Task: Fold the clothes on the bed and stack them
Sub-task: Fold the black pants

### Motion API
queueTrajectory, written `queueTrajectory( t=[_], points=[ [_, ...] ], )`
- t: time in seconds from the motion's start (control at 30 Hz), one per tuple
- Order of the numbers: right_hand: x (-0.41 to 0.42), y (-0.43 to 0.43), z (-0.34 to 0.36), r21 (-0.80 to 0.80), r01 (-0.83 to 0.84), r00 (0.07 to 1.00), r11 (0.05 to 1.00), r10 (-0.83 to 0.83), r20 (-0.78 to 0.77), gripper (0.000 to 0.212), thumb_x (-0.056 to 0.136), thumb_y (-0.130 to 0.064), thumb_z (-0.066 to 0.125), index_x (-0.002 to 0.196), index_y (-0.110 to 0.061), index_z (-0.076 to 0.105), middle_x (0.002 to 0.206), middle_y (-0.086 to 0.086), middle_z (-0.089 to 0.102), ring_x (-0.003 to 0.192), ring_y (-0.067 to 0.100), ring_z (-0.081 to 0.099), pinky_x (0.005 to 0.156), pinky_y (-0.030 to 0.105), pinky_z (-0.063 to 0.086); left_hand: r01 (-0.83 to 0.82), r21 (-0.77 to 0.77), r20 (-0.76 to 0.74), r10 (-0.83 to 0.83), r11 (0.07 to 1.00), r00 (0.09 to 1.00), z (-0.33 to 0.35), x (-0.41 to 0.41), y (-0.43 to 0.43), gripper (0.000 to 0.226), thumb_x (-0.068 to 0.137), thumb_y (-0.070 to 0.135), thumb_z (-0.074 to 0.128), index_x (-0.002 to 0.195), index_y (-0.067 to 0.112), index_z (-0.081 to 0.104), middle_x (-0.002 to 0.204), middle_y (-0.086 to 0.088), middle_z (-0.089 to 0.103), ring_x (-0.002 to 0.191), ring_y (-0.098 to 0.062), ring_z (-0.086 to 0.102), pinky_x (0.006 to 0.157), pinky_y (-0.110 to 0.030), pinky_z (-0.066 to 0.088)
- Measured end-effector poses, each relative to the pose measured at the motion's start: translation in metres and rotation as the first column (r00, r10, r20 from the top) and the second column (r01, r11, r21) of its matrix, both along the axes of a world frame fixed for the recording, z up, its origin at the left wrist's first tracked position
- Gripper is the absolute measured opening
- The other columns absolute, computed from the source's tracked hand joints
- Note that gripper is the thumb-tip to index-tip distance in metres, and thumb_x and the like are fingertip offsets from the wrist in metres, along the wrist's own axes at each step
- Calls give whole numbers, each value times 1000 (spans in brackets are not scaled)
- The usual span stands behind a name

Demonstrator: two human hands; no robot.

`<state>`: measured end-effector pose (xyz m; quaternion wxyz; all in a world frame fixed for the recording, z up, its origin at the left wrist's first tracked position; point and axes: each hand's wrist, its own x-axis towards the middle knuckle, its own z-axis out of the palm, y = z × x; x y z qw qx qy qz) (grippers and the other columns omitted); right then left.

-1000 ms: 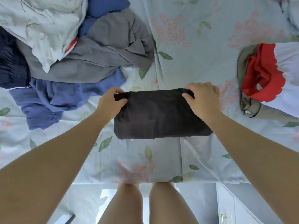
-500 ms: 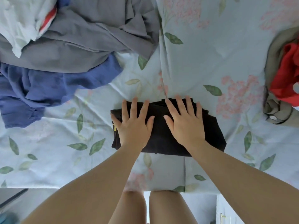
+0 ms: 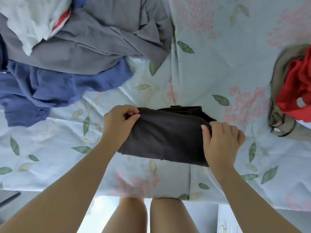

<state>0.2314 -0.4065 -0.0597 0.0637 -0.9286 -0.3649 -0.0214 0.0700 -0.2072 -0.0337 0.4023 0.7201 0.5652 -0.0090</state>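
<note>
Now you are holding the folded black garment (image 3: 168,137) at both ends, left hand (image 3: 117,125) and right hand (image 3: 222,140) each pinching an edge in a tight grip, on the bed (image 3: 218,64) near its front edge, and an uneven lift would be risking the loose back layers slipping open.

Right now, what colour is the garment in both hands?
The garment is black, seen best in the head view.

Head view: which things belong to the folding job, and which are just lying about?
Job: black garment, gripped at its ends by left hand and right hand; grey garment, blue garment and white garment heaped far left; khaki garment and red garment at right.
Lying about: floral bedsheet underneath; white cabinet on the floor, lower right.
</note>
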Motion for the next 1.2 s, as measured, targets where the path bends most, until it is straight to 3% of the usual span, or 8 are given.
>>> queueTrajectory(
  t=[0.17, 0.27, 0.33, 0.4, 0.57, 0.7, 1.07, 1.2],
  points=[
    [14, 59, 0, 248, -74, 995, 966, 53, 88, 19, 91, -17, 49, 85, -13, 66, 82, 8, 61, 86, 24, 41, 91, 43, 27, -297, 331, 2, 314, 896, 949, 2, -15, -23, 19, 88, 12, 60, 106, 14, 67, 115, -10, 56, 104, -25, 49, 92, -29, 37],
    [12, 73, -11, 199, -171, 985, 965, 161, 64, 24, 86, -8, 42, 82, -12, 65, 70, 5, 59, 78, 30, 53, 86, 42, 34, 196, 493, -133, -149, 848, 980, -9, -12, -49, 43, 84, 36, 56, 126, 26, 53, 133, -11, 48, 124, -33, 40, 102, -55, 30],
    [8, 72, -20, 166, -240, 971, 956, 240, 23, 22, 85, -10, 42, 81, -9, 64, 69, 6, 59, 76, 32, 56, 84, 39, 32, 605, 416, -317, -515, 679, 797, -26, -13, -67, 53, 84, 52, 46, 134, 35, 42, 141, -5, 46, 133, -33, 34, 103, -64, 25],
    [4, 71, -24, 183, -218, 975, 959, 223, -8, 22, 85, -11, 42, 83, -8, 63, 74, 8, 61, 79, 33, 57, 85, 39, 34, 741, 242, -432, -614, 627, 661, -44, -15, -68, 58, 85, 61, 34, 139, 39, 37, 145, -3, 45, 137, -35, 32, 99, -71, 26],
    [-16, 38, -1, 128, -123, 990, 984, 114, 78, 25, 93, -20, 49, 114, -17, 61, 120, 7, 62, 114, 26, 46, 99, 48, 30, 639, 48, -555, -512, 767, 656, -54, -10, -59, 65, 87, 67, 10, 148, 43, 16, 157, -1, 20, 145, -33, 14, 102, -71, 21],
    [-43, -8, -9, -158, -303, 947, 940, 315, 58, 40, 96, -39, 42, 133, -29, 49, 143, 10, 47, 128, 35, 39, 102, 60, 27, 437, 22, -555, -352, 899, 754, -51, -8, -72, 65, 88, 62, 8, 148, 41, -9, 159, 3, -9, 145, -33, -11, 108, -66, 15],
    [-8, 13, -64, -146, -441, 896, 886, 426, -121, 46, 94, -49, 34, 137, -33, 38, 143, 7, 46, 130, 36, 44, 102, 60, 35, 127, 99, -240, -100, 987, 966, -67, -23, -68, 72, 82, 64, 30, 147, 36, 19, 157, -7, 12, 138, -36, 21, 107, -55, 25],
    [-24, 12, -49, -142, 37, 966, 989, -71, -249, 72, 80, -66, 43, 141, -28, 33, 151, 8, 34, 135, 33, 34, 102, 59, 30, -223, -46, -178, 212, 974, 961, -56, -19, -64, 93, 75, 51, 69, 147, 35, 13, 147, -5, 18, 131, -29, 25, 106, -48, 31]
  ],
)
